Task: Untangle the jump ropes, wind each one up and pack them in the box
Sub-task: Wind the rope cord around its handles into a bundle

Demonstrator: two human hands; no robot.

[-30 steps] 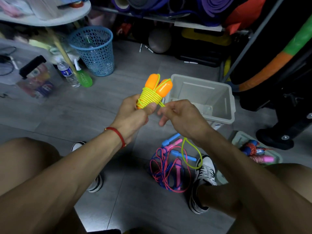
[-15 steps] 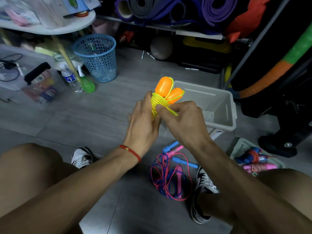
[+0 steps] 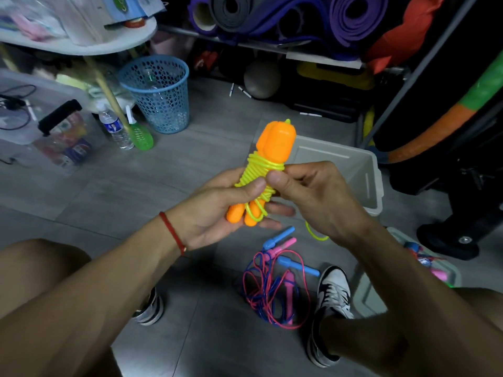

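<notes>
A jump rope with orange handles (image 3: pixel 275 142) has its yellow-green cord wound tightly round both handles. My left hand (image 3: pixel 217 210) holds the bundle from below, thumb pressed on the coils. My right hand (image 3: pixel 313 191) pinches the cord at the coils; a short loose loop of yellow-green cord (image 3: pixel 315 234) hangs under that hand. A tangle of pink and blue jump ropes (image 3: pixel 275 284) lies on the floor between my feet. The grey plastic box (image 3: pixel 373 183) stands open behind my right hand.
A second grey tray (image 3: pixel 449 270) at right holds several wound ropes. A blue mesh basket (image 3: pixel 158 93), a water bottle (image 3: pixel 115 129) and a green bottle stand at back left under a white table. Yoga mats fill the rear shelf. My shoes (image 3: pixel 332 300) flank the tangle.
The hanging yellow-green loop has shortened as more cord went round the handles. The bundle now stands more upright, and my left hand has shifted to cradle it from beneath.
</notes>
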